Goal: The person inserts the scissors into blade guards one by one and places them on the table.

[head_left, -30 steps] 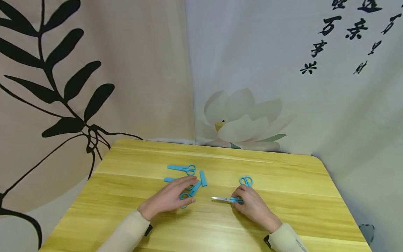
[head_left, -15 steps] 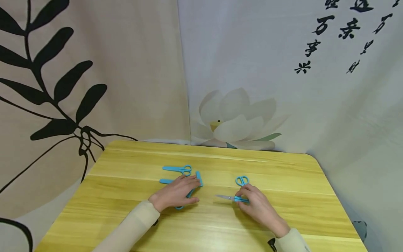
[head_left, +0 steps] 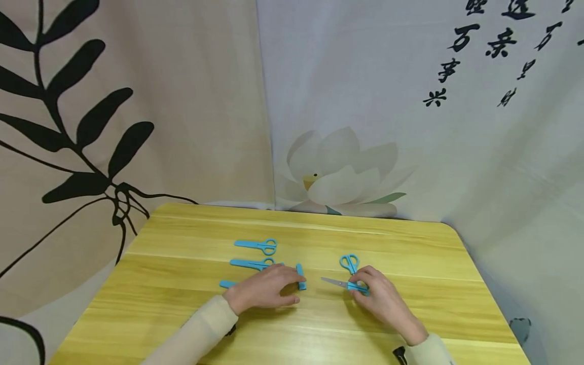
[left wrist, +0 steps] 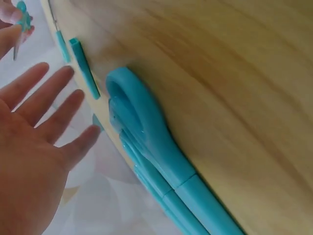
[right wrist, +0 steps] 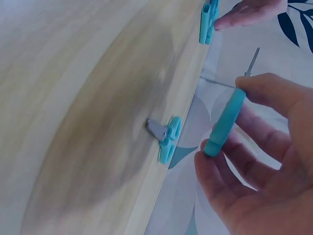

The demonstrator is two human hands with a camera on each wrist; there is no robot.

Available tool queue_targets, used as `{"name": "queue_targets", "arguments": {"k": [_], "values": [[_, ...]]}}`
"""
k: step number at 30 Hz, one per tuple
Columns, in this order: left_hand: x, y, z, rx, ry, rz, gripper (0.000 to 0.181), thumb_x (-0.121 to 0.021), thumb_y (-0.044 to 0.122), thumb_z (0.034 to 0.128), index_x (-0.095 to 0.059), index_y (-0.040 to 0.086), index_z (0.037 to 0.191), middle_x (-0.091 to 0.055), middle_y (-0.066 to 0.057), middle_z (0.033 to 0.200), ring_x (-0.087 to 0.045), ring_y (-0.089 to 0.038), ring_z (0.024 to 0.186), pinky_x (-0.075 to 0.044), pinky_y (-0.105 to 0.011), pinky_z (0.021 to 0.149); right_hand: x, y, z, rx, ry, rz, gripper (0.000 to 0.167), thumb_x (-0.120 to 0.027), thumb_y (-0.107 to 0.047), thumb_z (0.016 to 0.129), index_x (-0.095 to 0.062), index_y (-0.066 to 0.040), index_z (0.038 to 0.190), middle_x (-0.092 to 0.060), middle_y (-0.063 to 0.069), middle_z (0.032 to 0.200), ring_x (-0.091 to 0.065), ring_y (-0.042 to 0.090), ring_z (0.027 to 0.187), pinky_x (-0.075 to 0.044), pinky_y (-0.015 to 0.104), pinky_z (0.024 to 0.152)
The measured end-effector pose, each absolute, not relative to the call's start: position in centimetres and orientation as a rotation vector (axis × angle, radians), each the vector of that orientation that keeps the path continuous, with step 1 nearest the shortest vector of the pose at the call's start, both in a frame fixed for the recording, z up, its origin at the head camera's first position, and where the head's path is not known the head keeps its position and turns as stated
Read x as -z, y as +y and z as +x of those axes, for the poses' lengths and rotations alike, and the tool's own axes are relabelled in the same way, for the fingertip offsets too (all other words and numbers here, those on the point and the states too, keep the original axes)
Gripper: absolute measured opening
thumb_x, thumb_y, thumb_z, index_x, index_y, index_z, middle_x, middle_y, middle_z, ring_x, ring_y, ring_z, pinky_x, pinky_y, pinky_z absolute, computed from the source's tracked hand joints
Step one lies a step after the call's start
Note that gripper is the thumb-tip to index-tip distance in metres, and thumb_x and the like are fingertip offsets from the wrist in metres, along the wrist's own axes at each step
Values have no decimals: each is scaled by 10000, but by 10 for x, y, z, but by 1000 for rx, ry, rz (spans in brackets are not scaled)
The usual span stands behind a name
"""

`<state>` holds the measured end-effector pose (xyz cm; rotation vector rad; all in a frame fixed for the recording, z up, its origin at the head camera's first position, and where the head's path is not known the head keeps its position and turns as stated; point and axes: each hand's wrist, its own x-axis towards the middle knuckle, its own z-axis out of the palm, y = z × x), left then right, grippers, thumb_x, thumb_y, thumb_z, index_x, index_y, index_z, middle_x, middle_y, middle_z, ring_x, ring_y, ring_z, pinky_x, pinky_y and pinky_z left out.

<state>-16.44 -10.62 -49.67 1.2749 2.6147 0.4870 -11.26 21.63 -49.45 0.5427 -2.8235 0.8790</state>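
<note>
Near sheathed scissors (head_left: 226,284): smooth blue plastic, rounded sheath tip projecting left of the left hand, which covers most of the rest from the head view. Middle sheathed scissors (head_left: 251,264) and far sheathed scissors (head_left: 255,245): same make, just beyond that hand; sheaths point left, looped handles right, long axes crosswise. Left hand (head_left: 269,288): fingers extended and spread. Loose sheath (head_left: 301,279): slim, straight-sided, blue, at the left fingertips, contact unclear; long axis running away from the person. Bare scissors (head_left: 351,286): tapered grey metal blades pointing left towards the left hand, blue plastic handle within the right hand (head_left: 383,299), thumb and fingertips pinching it. Second bare scissors (head_left: 350,262): on yellow grained wooden table (head_left: 410,258), just beyond the right hand, oval handle loops facing away, blades towards the person.
</note>
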Motion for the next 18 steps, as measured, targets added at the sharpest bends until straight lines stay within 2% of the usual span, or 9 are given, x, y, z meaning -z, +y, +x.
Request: {"name": "queue_targets", "arguments": {"k": [8,18], "values": [[496,-96,-185,-412,2574,1497,380,-723,218,1001,-672,137,1369,-600,-18,1458,-503,-225,1404,-424,-394,1148,497,226,-110,-924,-2803,500,216,-850,-49,846,-754,-191,978,-659,-52,1069,-672,218,958,-578,362,801],[501,-95,-189,-386,2552,1360,336,-741,256,989,-712,197,1319,-668,85,1329,-568,-146,1292,-460,-341,1097,494,230,-106,-913,-2802,473,206,-845,-65,853,-750,-208,967,-657,-54,1066,-665,213,947,-566,362,784]]}}
